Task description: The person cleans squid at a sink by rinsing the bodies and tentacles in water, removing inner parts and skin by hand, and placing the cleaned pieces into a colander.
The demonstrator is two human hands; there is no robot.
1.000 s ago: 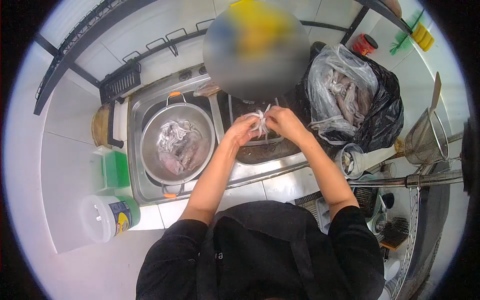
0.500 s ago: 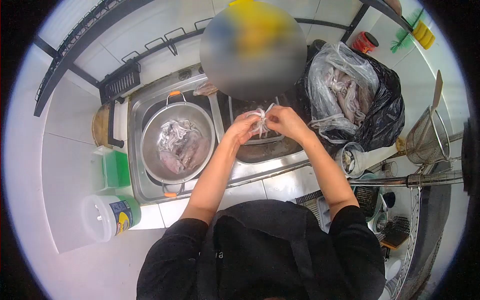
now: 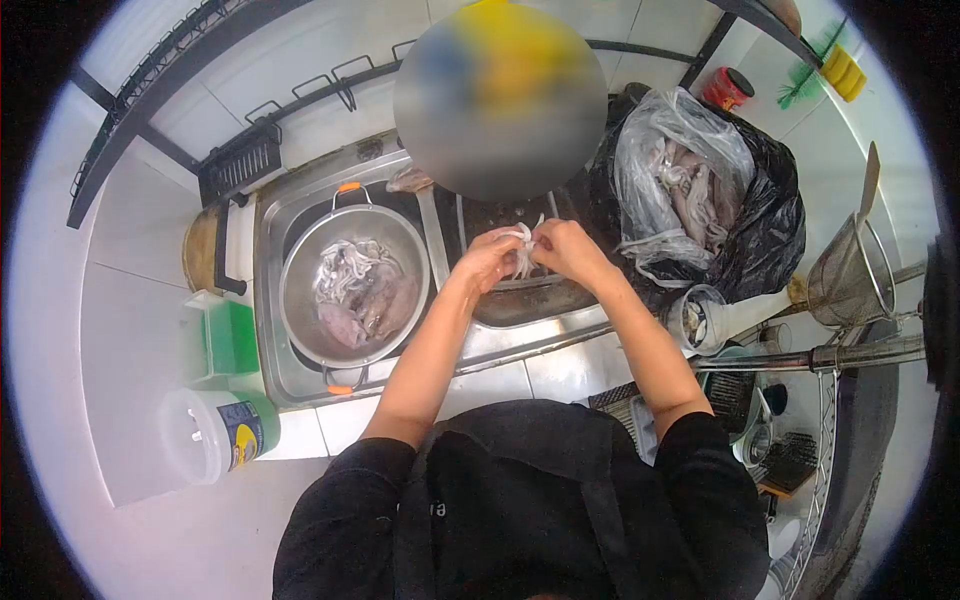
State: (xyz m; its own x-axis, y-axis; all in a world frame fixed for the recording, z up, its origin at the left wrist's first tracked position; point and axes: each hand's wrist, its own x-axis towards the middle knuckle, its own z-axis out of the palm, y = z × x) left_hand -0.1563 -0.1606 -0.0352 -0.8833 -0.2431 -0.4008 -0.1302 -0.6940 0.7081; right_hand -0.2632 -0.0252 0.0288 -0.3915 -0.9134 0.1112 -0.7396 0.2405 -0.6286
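Over the right sink basin [image 3: 540, 305], my left hand [image 3: 487, 258] and my right hand [image 3: 568, 248] both grip a cluster of squid tentacles [image 3: 525, 262], fingers closed around it from either side. The pale tentacles hang down between the hands. To the left, a metal pot [image 3: 290, 285] with orange handle grips sits in the left basin; it holds squid tentacles [image 3: 352, 268] and squid bodies [image 3: 385, 305]. At the right, an opened plastic bag [image 3: 640, 150] inside a black bag contains more squid [image 3: 695, 195].
A small tub with scraps [image 3: 700, 320] stands below the bags, beside a wire strainer [image 3: 855, 280]. Green containers [image 3: 232, 335] and a labelled bucket [image 3: 215, 435] are at the left. A black rack [image 3: 240, 165] runs along the wall. A blurred circle hides the area behind the basin.
My hands stay over the basin on the tentacles, with the fingers shifting slightly and the right hand a little lower. The whole view has moved very slightly.
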